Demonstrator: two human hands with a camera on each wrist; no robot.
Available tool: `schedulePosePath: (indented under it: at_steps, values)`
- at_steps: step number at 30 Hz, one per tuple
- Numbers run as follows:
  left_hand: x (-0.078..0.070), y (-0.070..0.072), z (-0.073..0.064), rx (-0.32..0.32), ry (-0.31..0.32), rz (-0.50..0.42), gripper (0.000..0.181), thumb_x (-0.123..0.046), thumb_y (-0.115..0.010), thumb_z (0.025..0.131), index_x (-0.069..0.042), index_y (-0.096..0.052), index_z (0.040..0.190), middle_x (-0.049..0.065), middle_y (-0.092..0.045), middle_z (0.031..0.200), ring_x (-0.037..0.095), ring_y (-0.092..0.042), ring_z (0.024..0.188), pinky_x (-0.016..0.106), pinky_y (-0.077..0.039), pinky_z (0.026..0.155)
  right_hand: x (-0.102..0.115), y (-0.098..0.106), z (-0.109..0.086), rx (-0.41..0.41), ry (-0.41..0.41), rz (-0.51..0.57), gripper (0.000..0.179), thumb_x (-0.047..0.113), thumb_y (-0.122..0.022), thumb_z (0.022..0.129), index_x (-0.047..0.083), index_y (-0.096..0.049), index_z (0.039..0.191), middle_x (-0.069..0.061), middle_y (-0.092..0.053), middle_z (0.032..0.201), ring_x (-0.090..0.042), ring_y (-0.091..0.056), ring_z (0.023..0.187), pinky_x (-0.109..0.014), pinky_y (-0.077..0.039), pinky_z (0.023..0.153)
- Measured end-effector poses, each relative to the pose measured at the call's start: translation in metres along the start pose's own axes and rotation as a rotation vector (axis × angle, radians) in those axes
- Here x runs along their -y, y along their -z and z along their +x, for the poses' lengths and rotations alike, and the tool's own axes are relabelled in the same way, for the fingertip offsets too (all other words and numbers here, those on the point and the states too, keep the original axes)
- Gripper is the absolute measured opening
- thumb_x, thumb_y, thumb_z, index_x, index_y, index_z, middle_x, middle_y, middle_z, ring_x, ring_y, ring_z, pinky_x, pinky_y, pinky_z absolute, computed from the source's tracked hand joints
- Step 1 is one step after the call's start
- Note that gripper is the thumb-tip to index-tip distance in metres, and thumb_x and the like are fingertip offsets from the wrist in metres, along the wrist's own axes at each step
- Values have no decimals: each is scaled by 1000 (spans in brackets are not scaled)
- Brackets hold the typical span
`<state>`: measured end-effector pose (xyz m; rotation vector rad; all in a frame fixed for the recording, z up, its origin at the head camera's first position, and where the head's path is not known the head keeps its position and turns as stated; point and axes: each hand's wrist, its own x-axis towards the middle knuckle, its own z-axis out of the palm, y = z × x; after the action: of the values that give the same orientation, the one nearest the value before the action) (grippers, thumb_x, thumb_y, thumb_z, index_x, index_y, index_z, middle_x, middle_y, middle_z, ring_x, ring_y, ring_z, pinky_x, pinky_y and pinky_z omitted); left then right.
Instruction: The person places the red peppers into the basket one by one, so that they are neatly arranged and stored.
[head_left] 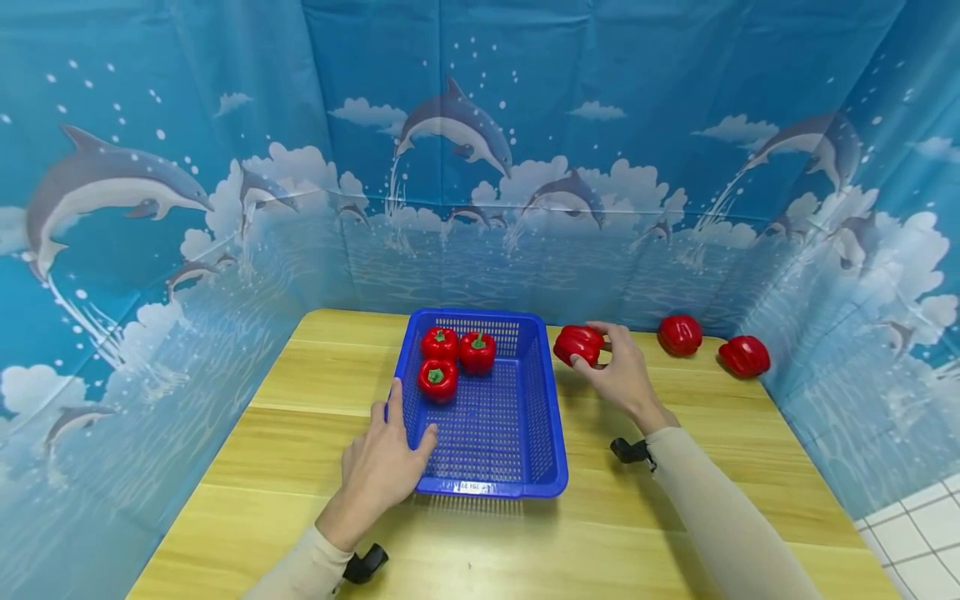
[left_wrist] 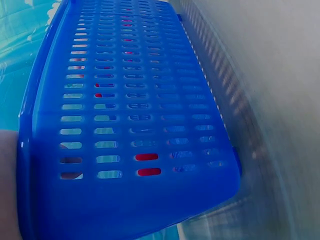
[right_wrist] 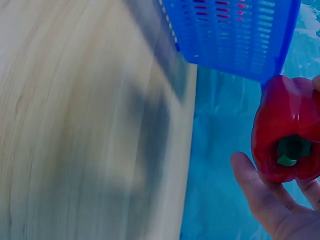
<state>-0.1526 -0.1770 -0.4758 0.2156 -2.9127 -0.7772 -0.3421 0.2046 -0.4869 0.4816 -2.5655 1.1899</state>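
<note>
My right hand (head_left: pixel 624 375) grips a glossy red bell pepper (head_left: pixel 578 345) just right of the basket's far right corner. The pepper's green stem (right_wrist: pixel 292 150) faces the camera in the right wrist view. A blue plastic basket (head_left: pixel 557 433) with slotted walls sits in front of me. Inside, three red bell peppers (head_left: pixel 438 381) are grouped at the far left, green stems up. My left hand (head_left: pixel 386 467) rests on the basket's left rim, fingers spread and index finger extended, with its thumb over the inside. The left wrist view mostly shows the slotted outer wall (left_wrist: pixel 115 200).
Two more red bell peppers (head_left: pixel 679 335) lie at the table's far right, near the curtain. The wooden table (head_left: pixel 300 467) runs under the basket. A blue dolphin-print curtain (head_left: pixel 480 242) encloses the back and sides. White tiles (head_left: pixel 926 529) show at lower right.
</note>
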Motion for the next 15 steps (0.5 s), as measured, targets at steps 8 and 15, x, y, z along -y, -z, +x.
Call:
schedulePosePath:
  at_steps: [8,15]
  values:
    - [-3,1,1,4,-32,112,108,-65,-65,111,-5,-17,187,31,-43,176,21,-53,55,32,-41,46,15,-1,-3,-40,34,0,64,25,-84,106,7,-60,162,-25,-60,153,-50,-71,133,-65,-72,91]
    - [-3,2,2,12,-41,111,110,-65,-65,110,-2,-15,187,33,-45,174,21,-53,56,32,-42,46,32,-2,-4,-43,58,11,68,22,-86,104,6,-57,164,-24,-61,155,-51,-72,134,-65,-72,92]
